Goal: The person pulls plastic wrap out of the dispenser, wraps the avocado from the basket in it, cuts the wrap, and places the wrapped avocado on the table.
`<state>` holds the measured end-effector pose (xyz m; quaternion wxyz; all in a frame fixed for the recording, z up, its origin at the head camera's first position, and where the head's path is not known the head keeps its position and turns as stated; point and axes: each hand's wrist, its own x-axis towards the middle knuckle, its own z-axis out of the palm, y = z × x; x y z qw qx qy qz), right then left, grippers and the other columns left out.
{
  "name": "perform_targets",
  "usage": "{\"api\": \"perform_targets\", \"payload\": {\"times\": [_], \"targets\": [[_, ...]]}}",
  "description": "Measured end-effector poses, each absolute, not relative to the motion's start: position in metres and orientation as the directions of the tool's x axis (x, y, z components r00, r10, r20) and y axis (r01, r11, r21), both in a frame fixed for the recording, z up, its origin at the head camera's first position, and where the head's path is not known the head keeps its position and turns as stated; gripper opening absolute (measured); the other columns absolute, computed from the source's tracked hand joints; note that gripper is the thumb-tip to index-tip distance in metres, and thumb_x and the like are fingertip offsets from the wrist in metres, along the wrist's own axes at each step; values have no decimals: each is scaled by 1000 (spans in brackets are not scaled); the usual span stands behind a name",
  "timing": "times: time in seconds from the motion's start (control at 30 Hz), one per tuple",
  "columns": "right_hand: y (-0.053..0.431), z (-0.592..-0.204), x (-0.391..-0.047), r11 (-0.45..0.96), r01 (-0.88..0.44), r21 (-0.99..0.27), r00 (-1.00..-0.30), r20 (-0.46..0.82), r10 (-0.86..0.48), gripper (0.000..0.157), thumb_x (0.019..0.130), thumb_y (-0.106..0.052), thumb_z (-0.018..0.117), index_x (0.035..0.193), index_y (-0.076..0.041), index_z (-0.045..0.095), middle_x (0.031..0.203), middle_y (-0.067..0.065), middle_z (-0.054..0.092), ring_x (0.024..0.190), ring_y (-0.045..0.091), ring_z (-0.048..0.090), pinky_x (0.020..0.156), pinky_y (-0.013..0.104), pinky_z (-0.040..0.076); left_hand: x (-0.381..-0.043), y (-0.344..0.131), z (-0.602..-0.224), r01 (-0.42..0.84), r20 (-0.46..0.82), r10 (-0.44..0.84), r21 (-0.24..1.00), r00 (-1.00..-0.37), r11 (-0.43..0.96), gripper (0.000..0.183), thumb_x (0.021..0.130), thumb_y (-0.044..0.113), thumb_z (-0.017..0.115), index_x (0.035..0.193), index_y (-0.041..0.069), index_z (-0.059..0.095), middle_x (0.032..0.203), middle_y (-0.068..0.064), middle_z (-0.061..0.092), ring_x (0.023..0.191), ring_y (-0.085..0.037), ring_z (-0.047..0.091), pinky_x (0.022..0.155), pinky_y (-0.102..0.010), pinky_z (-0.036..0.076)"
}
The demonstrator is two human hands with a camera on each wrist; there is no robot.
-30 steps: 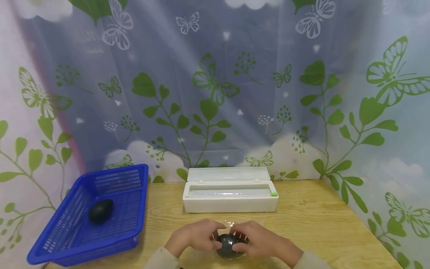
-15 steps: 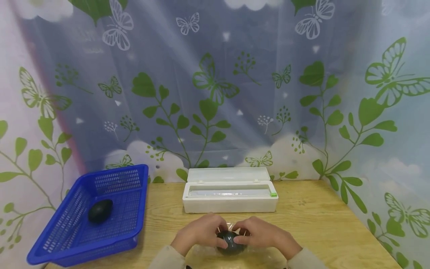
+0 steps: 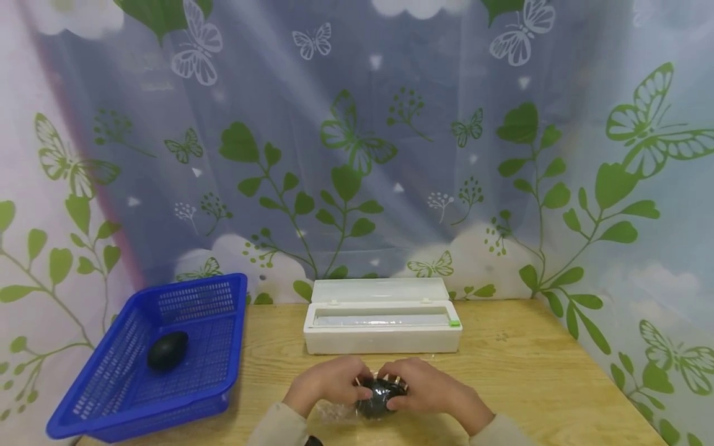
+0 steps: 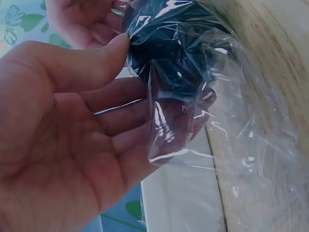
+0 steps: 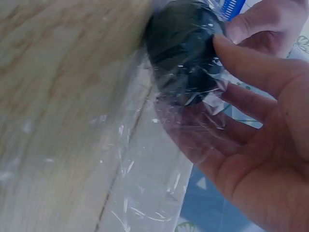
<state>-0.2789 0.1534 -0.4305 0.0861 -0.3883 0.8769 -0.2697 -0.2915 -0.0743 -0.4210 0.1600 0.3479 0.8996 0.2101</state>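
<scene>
Left grip point(image 3: 333, 381), right grip point(image 3: 425, 387) hold ovoid point(image 3: 378, 399) — film point(image 4: 251, 125) edges unclear

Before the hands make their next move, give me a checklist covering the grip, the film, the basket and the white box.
1. Grip from both sides: ok, the left hand and right hand hold the dark oval object.
2. Clear film drawn in close all round: not ok, loose film spreads beside the object.
3. Underside covered: cannot tell, it is hidden.
4. Room in the blue basket: ok, just one similar dark object lies inside.
5. White box open: ok, its lid is raised.
</scene>
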Motion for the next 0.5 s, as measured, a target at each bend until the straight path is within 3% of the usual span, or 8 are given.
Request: {"api": "perform_targets", "payload": {"times": [0.1,0.2,0.37,0.5], "targets": [[154,-434,-280,544,-639,-544,-680,69,-730,29,93,-20,78,118,-9,68,107,4,75,95,7,69,76,21,56,-290,-75,-419,543,-136,669,479,-730,690,25,97,19,73,119,8,75,112,-1,77,98,-11,72,82,-22,57],[155,-436,-280,531,-653,-539,-673,93,-734,27,94,-20,77,117,-7,68,104,5,76,91,6,69,74,20,56,-290,-76,-417,557,-73,657,466,-751,688,30,93,18,77,121,8,74,120,-4,75,105,-17,71,87,-26,57],[156,-437,-279,528,-659,-535,-675,112,-729,26,95,-19,76,115,-5,69,101,8,77,88,7,71,72,20,56,-289,-75,-416,577,-23,672,493,-740,651,20,89,16,82,108,11,79,107,2,78,96,-11,71,82,-22,56],[156,-437,-278,541,-665,-515,-679,114,-726,26,95,-20,75,115,-4,69,102,8,77,88,6,70,73,20,56,-287,-73,-419,567,-22,669,510,-743,647,29,83,22,88,108,11,79,104,3,78,93,-7,71,79,-19,55]]}}
